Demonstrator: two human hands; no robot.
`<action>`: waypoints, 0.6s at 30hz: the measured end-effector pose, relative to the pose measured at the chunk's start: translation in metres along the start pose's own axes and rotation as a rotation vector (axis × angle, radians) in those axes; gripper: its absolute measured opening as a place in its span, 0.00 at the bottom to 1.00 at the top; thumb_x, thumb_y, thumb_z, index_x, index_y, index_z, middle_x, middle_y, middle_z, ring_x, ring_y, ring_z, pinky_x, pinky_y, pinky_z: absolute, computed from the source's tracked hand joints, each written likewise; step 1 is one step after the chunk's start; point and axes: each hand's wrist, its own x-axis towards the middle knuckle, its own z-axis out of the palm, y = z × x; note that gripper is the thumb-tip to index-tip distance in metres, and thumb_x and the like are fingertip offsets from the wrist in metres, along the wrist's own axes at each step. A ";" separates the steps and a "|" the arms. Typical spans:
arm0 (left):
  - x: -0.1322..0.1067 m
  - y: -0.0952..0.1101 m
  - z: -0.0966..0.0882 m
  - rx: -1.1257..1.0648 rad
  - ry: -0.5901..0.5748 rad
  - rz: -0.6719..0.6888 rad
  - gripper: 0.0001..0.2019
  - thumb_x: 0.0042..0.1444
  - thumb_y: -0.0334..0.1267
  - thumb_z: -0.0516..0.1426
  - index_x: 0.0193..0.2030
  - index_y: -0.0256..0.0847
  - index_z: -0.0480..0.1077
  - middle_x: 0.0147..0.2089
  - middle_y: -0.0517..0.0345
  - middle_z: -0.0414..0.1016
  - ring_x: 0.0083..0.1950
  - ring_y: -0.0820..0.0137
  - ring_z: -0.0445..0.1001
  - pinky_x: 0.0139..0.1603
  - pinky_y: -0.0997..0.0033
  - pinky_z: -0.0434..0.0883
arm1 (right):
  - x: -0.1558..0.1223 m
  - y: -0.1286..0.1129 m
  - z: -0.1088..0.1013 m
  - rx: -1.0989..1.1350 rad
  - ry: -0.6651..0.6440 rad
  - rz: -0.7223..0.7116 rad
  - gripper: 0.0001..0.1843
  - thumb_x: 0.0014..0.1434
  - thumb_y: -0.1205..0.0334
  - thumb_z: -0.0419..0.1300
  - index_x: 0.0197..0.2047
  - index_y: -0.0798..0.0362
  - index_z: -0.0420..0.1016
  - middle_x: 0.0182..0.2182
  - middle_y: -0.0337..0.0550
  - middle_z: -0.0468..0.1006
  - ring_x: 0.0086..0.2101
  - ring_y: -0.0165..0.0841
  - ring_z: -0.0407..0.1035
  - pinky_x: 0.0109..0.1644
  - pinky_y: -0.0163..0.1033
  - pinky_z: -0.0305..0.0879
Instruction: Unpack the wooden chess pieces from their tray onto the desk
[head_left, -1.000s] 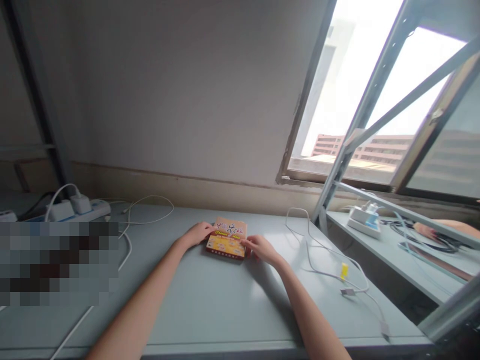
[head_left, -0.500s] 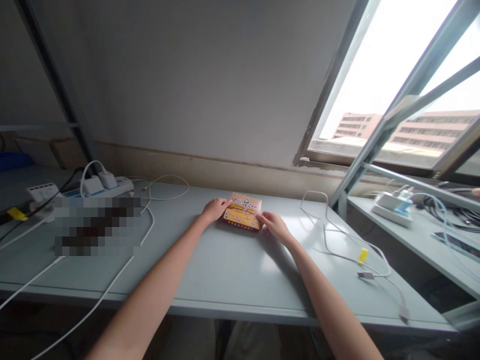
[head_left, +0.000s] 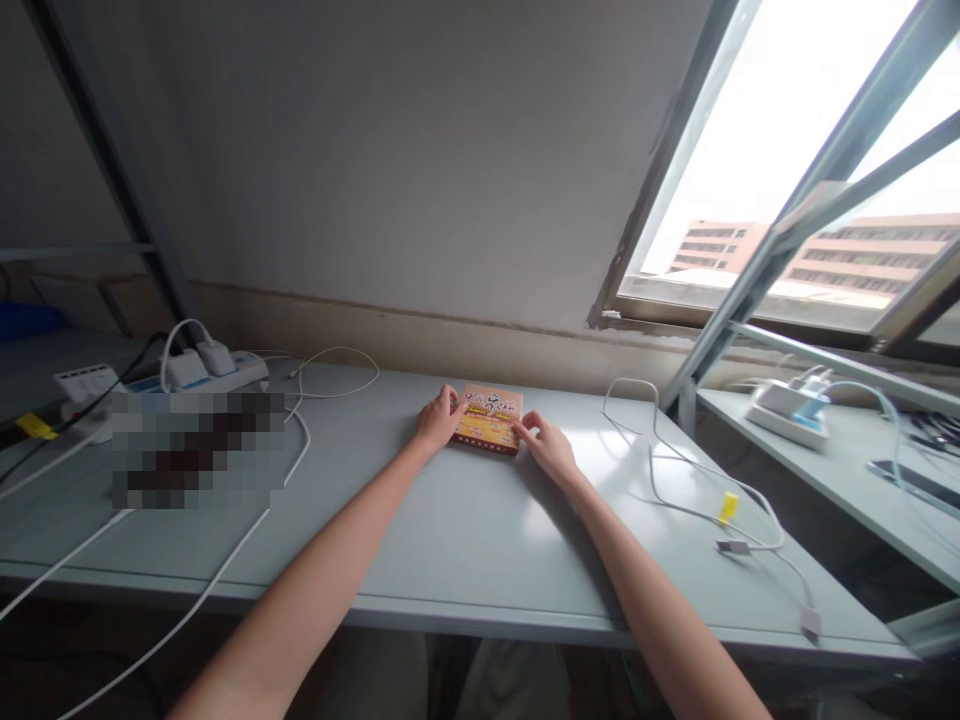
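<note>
At the centre of the frame, a flat, rectangular, red-and-yellow printed cardboard box (head_left: 489, 422) lies on a smooth, pale grey-blue desk (head_left: 480, 545). The bare left hand (head_left: 438, 420) grasps its left side, thumb over the top edge, and the bare right hand (head_left: 547, 450) pinches its right side; fingertips behind the box are hidden. As far as shows, the hold is done, while the box looks closed and is neither opened nor clearly lifted. A small yellow tag (head_left: 728, 507) sits toward the lower right
</note>
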 end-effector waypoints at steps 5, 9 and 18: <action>0.002 -0.004 0.006 -0.159 -0.018 0.055 0.18 0.56 0.43 0.47 0.52 0.39 0.60 0.53 0.46 0.67 0.53 0.62 0.65 0.50 0.64 0.62 | -0.001 -0.001 -0.006 0.147 -0.076 -0.111 0.27 0.53 0.44 0.51 0.51 0.50 0.61 0.47 0.46 0.68 0.44 0.36 0.65 0.46 0.41 0.60; 0.004 -0.006 0.013 -0.209 -0.100 0.029 0.26 0.54 0.44 0.49 0.58 0.38 0.56 0.55 0.44 0.65 0.57 0.60 0.61 0.54 0.62 0.59 | -0.004 -0.001 -0.007 0.138 -0.259 -0.239 0.43 0.45 0.46 0.60 0.61 0.45 0.49 0.61 0.46 0.49 0.59 0.41 0.46 0.58 0.48 0.48; -0.004 0.023 -0.009 -0.727 0.038 0.296 0.35 0.48 0.41 0.57 0.62 0.45 0.49 0.61 0.54 0.57 0.61 0.64 0.56 0.60 0.64 0.54 | -0.003 -0.011 -0.010 0.355 0.046 -0.406 0.36 0.50 0.54 0.59 0.61 0.45 0.51 0.61 0.43 0.49 0.59 0.41 0.45 0.59 0.47 0.49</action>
